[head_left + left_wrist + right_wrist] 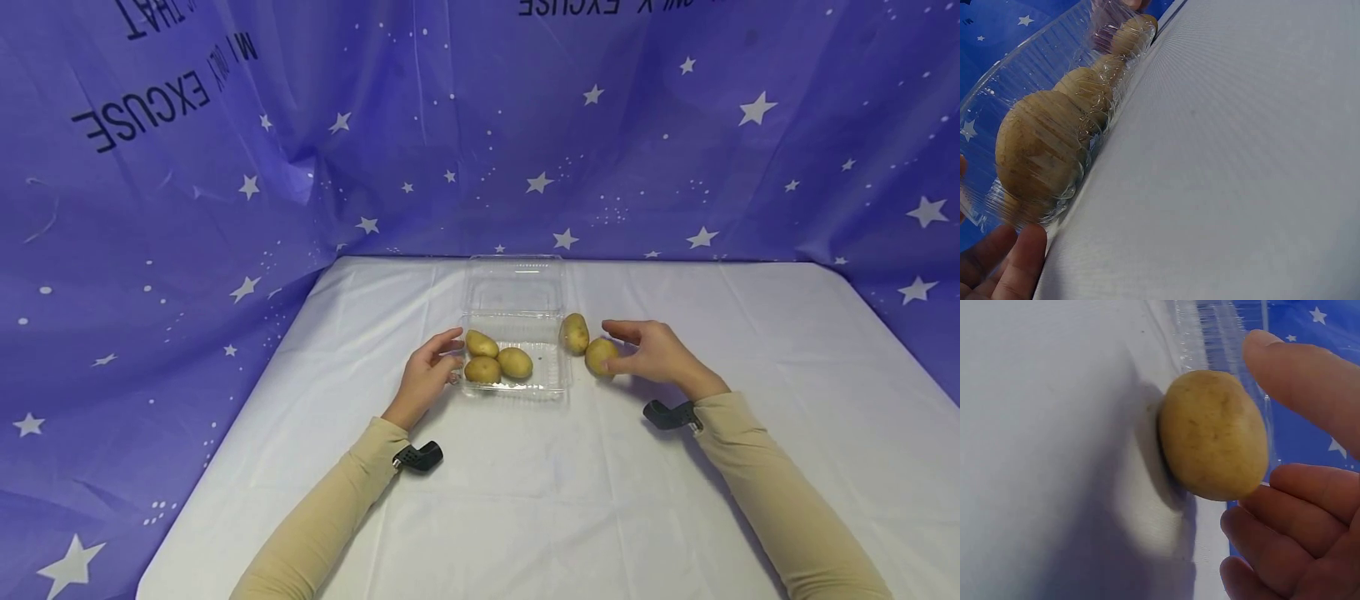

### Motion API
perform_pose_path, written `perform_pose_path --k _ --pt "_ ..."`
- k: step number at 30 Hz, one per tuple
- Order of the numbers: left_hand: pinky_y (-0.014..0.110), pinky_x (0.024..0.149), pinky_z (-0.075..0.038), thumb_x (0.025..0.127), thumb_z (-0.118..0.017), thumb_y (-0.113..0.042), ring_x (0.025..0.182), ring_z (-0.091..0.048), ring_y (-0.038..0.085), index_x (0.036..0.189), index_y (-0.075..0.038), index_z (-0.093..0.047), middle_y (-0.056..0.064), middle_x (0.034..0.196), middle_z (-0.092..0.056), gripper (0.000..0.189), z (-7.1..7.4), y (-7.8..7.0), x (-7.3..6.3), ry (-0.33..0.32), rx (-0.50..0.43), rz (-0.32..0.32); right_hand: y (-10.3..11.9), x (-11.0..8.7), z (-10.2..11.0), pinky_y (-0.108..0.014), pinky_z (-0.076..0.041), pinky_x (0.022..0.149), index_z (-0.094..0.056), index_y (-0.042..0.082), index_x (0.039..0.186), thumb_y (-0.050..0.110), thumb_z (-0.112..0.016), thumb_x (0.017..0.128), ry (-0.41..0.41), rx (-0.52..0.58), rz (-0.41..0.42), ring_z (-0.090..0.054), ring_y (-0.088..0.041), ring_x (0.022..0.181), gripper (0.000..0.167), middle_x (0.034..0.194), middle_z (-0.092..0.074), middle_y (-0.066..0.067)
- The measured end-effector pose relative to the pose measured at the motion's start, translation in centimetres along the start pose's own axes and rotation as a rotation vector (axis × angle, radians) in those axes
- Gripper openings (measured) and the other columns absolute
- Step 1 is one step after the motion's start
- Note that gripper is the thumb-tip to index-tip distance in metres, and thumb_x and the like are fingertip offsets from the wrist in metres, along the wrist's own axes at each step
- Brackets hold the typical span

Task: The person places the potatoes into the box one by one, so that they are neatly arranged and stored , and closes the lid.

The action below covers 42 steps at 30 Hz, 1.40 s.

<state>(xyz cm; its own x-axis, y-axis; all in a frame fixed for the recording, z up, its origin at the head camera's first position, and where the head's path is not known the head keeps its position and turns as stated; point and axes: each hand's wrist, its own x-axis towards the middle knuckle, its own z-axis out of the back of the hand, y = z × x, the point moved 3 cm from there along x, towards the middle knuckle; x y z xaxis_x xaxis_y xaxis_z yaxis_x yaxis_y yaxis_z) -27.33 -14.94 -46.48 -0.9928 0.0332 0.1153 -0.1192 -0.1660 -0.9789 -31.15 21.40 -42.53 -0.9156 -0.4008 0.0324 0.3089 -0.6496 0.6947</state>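
Note:
A clear plastic clamshell container (551,367) lies with its lid (513,283) folded back, away from the person. Three potatoes sit in its left part, among them one at the front left (482,370). My left hand (426,375) is at the container's left end, thumb and fingers spread, fingertips right at the wall. To the right, a potato (1215,434) rests on the table within the spread thumb and fingers of my right hand (656,354); the thumb stands off it in the right wrist view. Another potato (575,334) leans close by the container's right edge.
A white cloth covers the table (525,500). Behind and to the left hangs a purple-blue curtain (450,150) with white stars and lettering. Black wrist cameras (420,457) sit on both beige sleeves (330,508).

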Motion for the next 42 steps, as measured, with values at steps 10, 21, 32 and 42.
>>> perform_pose_path --k 10,21,32,42 --pt "0.015 0.062 -0.052 0.090 -0.052 0.005 0.091 -0.063 0.020 0.144 -0.002 -0.055 0.029 0.137 -0.061 0.055 0.0 0.1 0.0 0.000 -0.020 0.008 -0.3 0.2 -0.9 -0.056 -0.047 0.111 -0.057 -0.007 0.139 0.017 -0.085 0.076 0.010 -0.054 0.023 -0.059 -0.044 0.128 0.073 0.138 -0.062 -0.026" --pt "0.014 0.065 -0.053 0.088 -0.052 0.005 0.086 -0.062 0.009 0.141 -0.004 -0.059 0.027 0.133 -0.063 0.055 0.0 0.0 0.0 0.000 -0.024 -0.017 -0.5 0.3 -1.5 -0.047 -0.054 0.100 -0.059 -0.008 0.136 0.014 -0.087 0.073 -0.006 -0.089 0.073 -0.067 -0.038 0.114 0.072 0.129 -0.068 -0.027" --pt "0.015 0.066 -0.053 0.088 -0.050 0.007 0.085 -0.062 0.009 0.142 0.006 -0.054 0.034 0.134 -0.060 0.054 0.0 -3.6 -1.5 0.023 -0.002 0.004 -0.6 0.4 -1.6 -0.038 -0.056 0.094 -0.059 -0.008 0.136 0.016 -0.089 0.072 -0.006 -0.100 0.080 -0.068 -0.032 0.108 0.075 0.126 -0.070 -0.026" --pt "0.016 0.066 -0.054 0.089 -0.050 0.006 0.091 -0.064 0.020 0.144 0.003 -0.053 0.031 0.137 -0.060 0.055 0.0 -1.0 -0.2 0.020 0.003 0.027 -0.6 0.4 -1.6 -0.042 -0.057 0.094 -0.061 -0.008 0.135 0.018 -0.091 0.072 -0.016 -0.098 0.081 -0.069 -0.033 0.108 0.074 0.125 -0.070 -0.026"
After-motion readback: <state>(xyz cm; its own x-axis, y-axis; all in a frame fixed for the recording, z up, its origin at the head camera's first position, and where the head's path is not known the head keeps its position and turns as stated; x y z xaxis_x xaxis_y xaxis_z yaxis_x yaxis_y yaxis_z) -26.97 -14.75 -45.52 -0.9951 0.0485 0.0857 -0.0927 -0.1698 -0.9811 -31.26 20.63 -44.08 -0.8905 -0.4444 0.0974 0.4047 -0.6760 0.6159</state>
